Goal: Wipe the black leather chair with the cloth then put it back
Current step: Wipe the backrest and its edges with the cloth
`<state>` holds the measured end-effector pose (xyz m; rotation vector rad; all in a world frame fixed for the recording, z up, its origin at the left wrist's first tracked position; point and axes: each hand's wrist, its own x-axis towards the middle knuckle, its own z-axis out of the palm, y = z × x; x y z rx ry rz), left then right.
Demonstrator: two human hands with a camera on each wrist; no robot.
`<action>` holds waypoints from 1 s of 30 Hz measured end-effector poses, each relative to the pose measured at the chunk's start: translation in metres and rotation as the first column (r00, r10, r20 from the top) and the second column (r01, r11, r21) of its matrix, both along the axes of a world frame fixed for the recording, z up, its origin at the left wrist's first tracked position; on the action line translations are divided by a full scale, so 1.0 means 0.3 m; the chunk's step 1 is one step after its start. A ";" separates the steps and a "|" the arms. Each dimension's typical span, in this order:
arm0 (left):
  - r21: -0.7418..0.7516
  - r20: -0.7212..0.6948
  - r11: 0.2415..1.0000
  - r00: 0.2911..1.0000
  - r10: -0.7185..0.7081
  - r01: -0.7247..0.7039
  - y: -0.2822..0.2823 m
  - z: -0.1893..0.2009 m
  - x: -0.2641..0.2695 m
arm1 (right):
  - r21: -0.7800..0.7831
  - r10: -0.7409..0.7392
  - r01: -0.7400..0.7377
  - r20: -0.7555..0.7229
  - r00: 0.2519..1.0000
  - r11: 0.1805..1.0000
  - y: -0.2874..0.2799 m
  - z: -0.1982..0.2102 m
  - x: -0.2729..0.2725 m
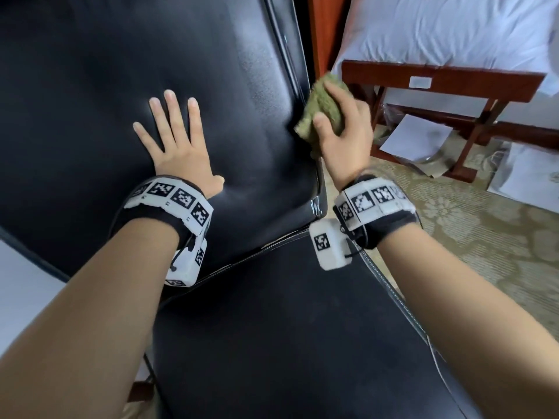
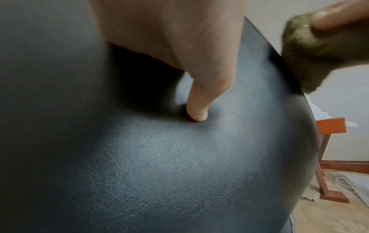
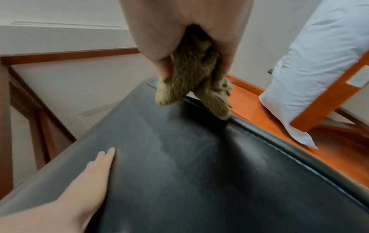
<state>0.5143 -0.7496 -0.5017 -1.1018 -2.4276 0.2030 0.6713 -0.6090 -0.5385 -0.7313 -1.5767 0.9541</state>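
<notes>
The black leather chair (image 1: 211, 71) fills the head view, its backrest ahead and its seat (image 1: 287, 328) below my arms. My left hand (image 1: 175, 137) lies flat on the backrest with fingers spread and straight; the left wrist view shows its thumb (image 2: 196, 110) pressing into the leather (image 2: 179, 165). My right hand (image 1: 341, 131) grips a bunched olive-green cloth (image 1: 320, 107) at the backrest's right edge. In the right wrist view the cloth (image 3: 191, 85) hangs from my fingers and touches the edge of the backrest (image 3: 199, 157). The cloth (image 2: 311, 47) also shows at the edge in the left wrist view.
A wooden rack (image 1: 453, 83) stands to the right of the chair on a patterned carpet (image 1: 453, 231), with papers (image 1: 414, 137) beneath it. A white pillow (image 1: 447, 28) lies behind the rack. A wooden panel (image 1: 323, 28) runs beside the backrest.
</notes>
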 end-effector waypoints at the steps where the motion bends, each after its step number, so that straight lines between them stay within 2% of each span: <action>1: -0.001 0.000 1.000 1.000 0.003 -0.003 0.000 0.000 0.001 | 0.012 0.053 -0.054 0.059 0.997 0.998 0.015 0.020 -0.024; 4: -0.001 0.007 1.000 1.000 0.000 0.000 0.000 0.002 0.001 | -0.025 0.153 -0.151 0.168 0.974 0.988 0.035 0.015 -0.057; 9: 0.003 -0.002 1.000 1.000 0.000 0.000 0.002 -0.004 0.002 | 0.003 0.107 -0.113 0.289 0.951 0.994 0.027 -0.110 0.005; 13: 0.014 -0.007 1.000 1.000 0.000 0.000 0.000 -0.005 0.003 | -0.096 0.135 -0.101 0.492 0.860 0.990 0.005 -0.242 0.066; 16: 0.011 -0.008 1.000 1.000 0.004 -0.004 0.003 -0.004 0.005 | -0.158 0.152 -0.069 0.604 0.782 0.985 0.006 -0.285 0.100; 17: 0.010 -0.005 1.000 1.000 0.003 -0.003 0.004 -0.004 0.004 | -0.171 0.137 -0.043 0.593 0.794 0.984 0.008 -0.284 0.104; 19: 0.005 -0.003 1.000 1.000 0.005 -0.005 0.003 -0.005 0.000 | -0.153 0.064 0.016 0.499 0.864 0.988 0.009 -0.255 0.100; 22: -0.007 -0.005 1.000 1.000 0.016 -0.016 0.000 -0.005 0.001 | 0.000 -0.056 0.059 0.297 0.953 0.998 -0.004 -0.145 0.068; 25: -0.017 0.000 1.000 1.000 0.024 -0.024 -0.004 0.001 0.007 | 0.162 -0.033 0.007 0.159 0.987 0.987 -0.033 0.003 0.013; 28: -0.029 0.014 0.999 1.000 0.027 -0.026 -0.015 0.013 0.014 | 0.321 0.013 -0.070 0.178 0.984 0.945 -0.074 0.126 -0.056; 30: -0.033 0.026 0.999 0.999 0.023 -0.023 -0.022 0.021 0.022 | 0.405 -0.010 -0.098 0.257 0.966 0.909 -0.089 0.175 -0.101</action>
